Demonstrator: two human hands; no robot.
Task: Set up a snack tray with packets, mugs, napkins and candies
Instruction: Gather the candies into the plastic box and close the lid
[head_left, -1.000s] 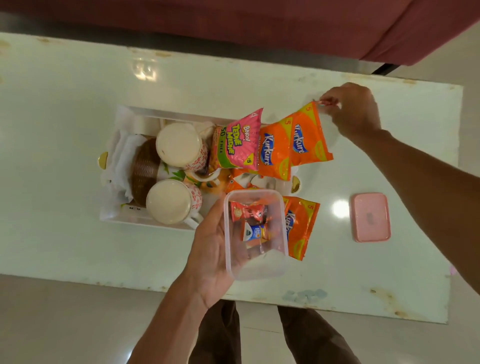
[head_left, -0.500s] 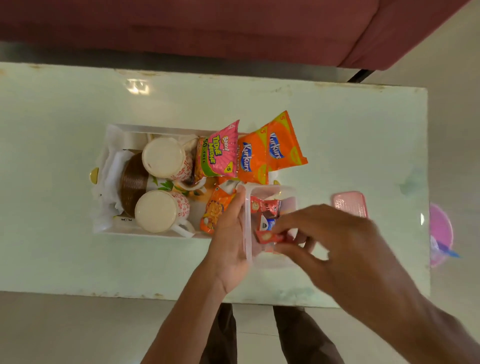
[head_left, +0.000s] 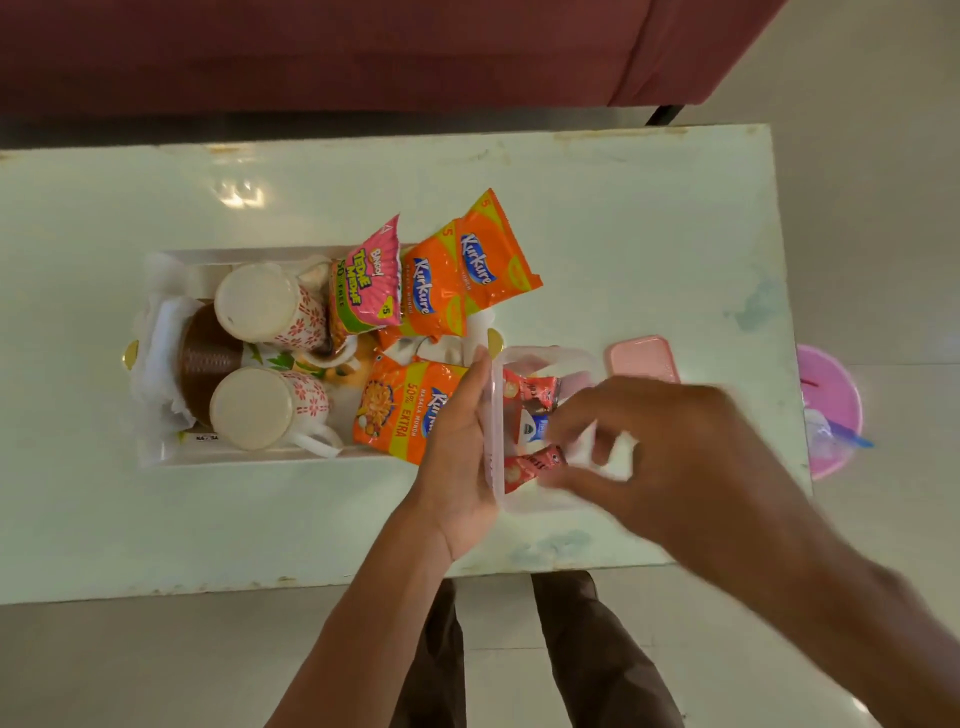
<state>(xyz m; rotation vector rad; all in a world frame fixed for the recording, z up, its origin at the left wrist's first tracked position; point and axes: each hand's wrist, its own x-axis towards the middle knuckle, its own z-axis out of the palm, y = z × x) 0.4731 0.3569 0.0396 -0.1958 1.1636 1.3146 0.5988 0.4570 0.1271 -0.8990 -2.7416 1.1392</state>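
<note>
A white tray (head_left: 171, 460) on the pale table holds two upturned floral mugs (head_left: 257, 301) (head_left: 254, 408), white napkins (head_left: 156, 338), a pink snack packet (head_left: 366, 286) and orange snack packets (head_left: 467, 265) (head_left: 400, 410). Right of the tray, my left hand (head_left: 460, 441) grips a clear plastic box (head_left: 535, 499) with wrapped candies in it. My right hand (head_left: 675, 457), blurred, reaches into the box, its fingertips pinching a red candy (head_left: 530, 467).
A pink lid (head_left: 641, 356) lies on the table behind the box. A pink bowl (head_left: 831, 410) sits on the floor past the table's right edge. A maroon sofa (head_left: 363, 52) runs along the far side. My legs show below the near edge.
My right hand left the orange packet at the tray's far side and came down into the candy box. The box in my left hand shifted right beside the tray.
</note>
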